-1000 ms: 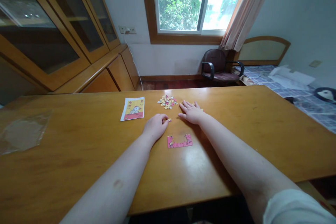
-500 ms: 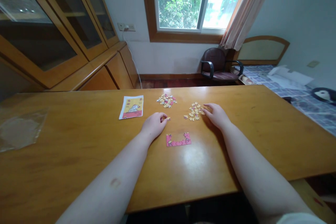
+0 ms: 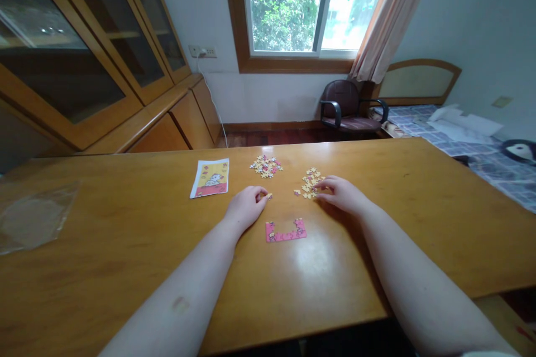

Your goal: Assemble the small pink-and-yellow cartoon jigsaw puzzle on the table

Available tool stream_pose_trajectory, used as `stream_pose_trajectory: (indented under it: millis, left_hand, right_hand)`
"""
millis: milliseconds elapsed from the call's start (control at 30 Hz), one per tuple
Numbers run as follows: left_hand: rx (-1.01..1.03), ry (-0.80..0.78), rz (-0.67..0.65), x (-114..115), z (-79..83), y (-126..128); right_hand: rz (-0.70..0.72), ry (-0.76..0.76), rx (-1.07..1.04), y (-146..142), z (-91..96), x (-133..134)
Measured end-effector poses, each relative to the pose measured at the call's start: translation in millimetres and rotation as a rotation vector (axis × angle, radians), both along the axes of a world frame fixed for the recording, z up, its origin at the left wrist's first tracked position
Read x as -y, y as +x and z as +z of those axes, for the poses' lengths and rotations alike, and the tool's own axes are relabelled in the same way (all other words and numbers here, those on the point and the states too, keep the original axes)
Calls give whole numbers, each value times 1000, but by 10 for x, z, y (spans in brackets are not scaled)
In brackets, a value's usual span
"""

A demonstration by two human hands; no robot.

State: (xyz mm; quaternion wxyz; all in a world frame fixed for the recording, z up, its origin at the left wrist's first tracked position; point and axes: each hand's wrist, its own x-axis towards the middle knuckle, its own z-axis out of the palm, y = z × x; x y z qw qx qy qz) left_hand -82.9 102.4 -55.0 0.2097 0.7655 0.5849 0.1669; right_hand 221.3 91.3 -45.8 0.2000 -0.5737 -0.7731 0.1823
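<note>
Between its fingertips my left hand (image 3: pixel 248 204) pinches a small yellowish puzzle piece (image 3: pixel 269 196), low over the table. My right hand (image 3: pixel 341 194) reaches with parted fingers into the right-hand pile of puzzle pieces (image 3: pixel 310 180), its fingertips touching or covering pieces at the near right side. One single piece (image 3: pixel 297 193) lies just left of that pile. Nearer to me is a joined pink puzzle section (image 3: pixel 286 236), shaped like a shallow U. A denser pile of mixed yellow and pink pieces (image 3: pixel 266 165) sits farther back, beyond my left hand.
The printed picture sheet (image 3: pixel 210 178) lies left of the piles on the wooden table (image 3: pixel 138 223). A clear plastic bag (image 3: pixel 36 215) rests at the far left. Beyond the table stand a chair (image 3: pixel 345 106), a cabinet (image 3: pixel 138 83) and a bed (image 3: pixel 473 162).
My right hand has shifted left and nearer, over the near side of the right pile. My left hand still holds its puzzle piece. The whole view has tilted up slightly.
</note>
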Motion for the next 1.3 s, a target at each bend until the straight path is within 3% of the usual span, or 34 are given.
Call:
stream_pose_trajectory:
  millis: [233, 567, 800, 1100, 1300]
  left_hand:
    - [-9, -17, 4, 24, 39, 11]
    - [-5, -21, 4, 30, 41, 10]
    - [10, -19, -3, 30, 47, 6]
    - [4, -14, 1, 22, 12, 1]
    - [2, -23, 9, 23, 24, 9]
  right_hand:
    - [10, -36, 21, -54, -128, -50]
    - [-15, -8, 6, -136, -74, 16]
    - [-225, -4, 4, 133, 34, 19]
    - [-106, -154, -17, 96, 2, 31]
    - [-205, -33, 23, 116, -36, -45]
